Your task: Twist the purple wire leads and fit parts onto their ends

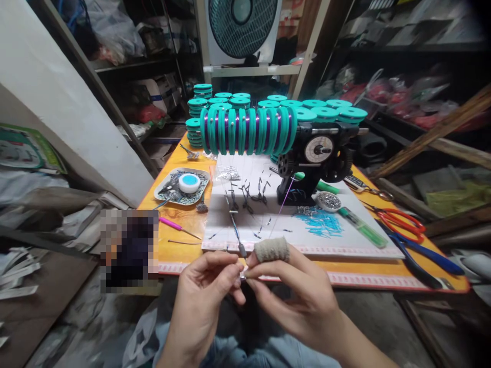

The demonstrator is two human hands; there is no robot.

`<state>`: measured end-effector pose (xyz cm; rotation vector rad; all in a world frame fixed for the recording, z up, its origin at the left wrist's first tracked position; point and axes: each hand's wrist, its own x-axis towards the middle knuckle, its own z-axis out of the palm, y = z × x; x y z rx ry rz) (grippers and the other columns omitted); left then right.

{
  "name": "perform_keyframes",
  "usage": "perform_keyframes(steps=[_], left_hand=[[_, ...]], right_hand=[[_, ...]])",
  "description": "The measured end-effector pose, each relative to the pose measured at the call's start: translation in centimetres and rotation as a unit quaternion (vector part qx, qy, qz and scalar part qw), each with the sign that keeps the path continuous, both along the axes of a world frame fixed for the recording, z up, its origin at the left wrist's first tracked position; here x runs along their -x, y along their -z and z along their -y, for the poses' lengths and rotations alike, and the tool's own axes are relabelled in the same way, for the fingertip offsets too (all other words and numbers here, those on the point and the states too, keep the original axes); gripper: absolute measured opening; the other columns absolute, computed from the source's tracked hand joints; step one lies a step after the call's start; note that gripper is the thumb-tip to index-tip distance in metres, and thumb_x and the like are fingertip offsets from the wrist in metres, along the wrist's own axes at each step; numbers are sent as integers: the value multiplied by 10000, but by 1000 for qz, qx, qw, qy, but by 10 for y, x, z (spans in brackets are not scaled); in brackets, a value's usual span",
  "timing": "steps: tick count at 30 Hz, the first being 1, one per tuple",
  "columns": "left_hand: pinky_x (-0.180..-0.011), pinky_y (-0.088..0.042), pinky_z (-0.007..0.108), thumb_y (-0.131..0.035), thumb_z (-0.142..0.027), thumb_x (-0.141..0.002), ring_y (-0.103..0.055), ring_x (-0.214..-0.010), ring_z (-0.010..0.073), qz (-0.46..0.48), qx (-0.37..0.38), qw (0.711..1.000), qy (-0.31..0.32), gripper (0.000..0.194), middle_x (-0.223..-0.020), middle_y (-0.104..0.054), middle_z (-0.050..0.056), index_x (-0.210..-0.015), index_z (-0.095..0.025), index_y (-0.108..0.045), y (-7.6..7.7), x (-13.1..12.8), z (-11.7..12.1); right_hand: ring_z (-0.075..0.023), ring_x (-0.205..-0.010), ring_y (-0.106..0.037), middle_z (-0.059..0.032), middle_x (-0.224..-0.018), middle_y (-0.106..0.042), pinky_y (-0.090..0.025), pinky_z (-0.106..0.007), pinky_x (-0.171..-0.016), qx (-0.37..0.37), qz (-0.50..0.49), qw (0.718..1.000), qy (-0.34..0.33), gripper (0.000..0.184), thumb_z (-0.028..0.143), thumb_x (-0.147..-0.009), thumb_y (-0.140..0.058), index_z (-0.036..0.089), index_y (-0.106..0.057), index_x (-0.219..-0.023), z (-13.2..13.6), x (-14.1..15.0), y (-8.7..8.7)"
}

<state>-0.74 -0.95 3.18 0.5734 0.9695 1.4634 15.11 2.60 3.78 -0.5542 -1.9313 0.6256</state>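
At the table's front edge, my left hand [209, 289] and my right hand [301, 291] meet, both pinched at the fingertips. Between them is a small silvery piece [242, 275], too small to name surely. A grey cloth wrap [271, 250] covers a finger of my right hand. Just beyond my fingertips hangs a small dark weight [242, 250] on a twisted dark cord [235, 230]. A row of teal spools [249, 130] with purple line sits on the shaft of a black winding machine [320, 153]. Thin lines run down from the spools to several small dark fittings [245, 197].
On the white board [222, 240] lie blue snippets [320, 223], a dish of metal bits [329, 201] and a green-lidded box [362, 227]. Red scissors [401, 221] and blue-handled pliers [429, 255] lie right. A patterned tray [161, 191] and pink-handled tool [171, 223] are left.
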Motion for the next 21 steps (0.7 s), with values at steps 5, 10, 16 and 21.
perform_keyframes(steps=[5,10,16,21], left_hand=[[-405,-473,97,-882,-299,-663,-599,-550,74,25,-6,999,-24,203,-677,-705,33,-781,-160,-792,-4,-2,0],[-373,-446,106,-884,-276,-656,-579,-503,69,-20,5,999,-45,248,-680,-691,7,-864,-192,-778,1,-3,1],[-480,-536,193,-828,-246,-712,-610,-482,93,-184,-40,981,-54,110,-713,-713,18,-754,-174,-756,3,-6,9],[-466,-495,160,-808,-215,-702,-596,-452,70,-172,-12,982,-74,104,-662,-663,-26,-717,-178,-712,-4,-12,11]], right_hand=[[-147,-862,-675,-82,-936,-676,-594,-200,-723,9,-10,1000,6,210,18,-824,-654,148,-691,-985,0,1,-1],[-149,-874,-670,-83,-947,-671,-596,-196,-719,20,-13,1000,12,199,25,-826,-654,151,-693,-975,0,1,0],[-145,-872,-671,-80,-951,-672,-589,-205,-741,30,-7,999,12,174,40,-839,-650,152,-688,-967,1,-1,0],[-147,-873,-672,-78,-949,-676,-581,-223,-767,20,-6,1000,24,167,45,-838,-659,156,-689,-959,0,0,0]])
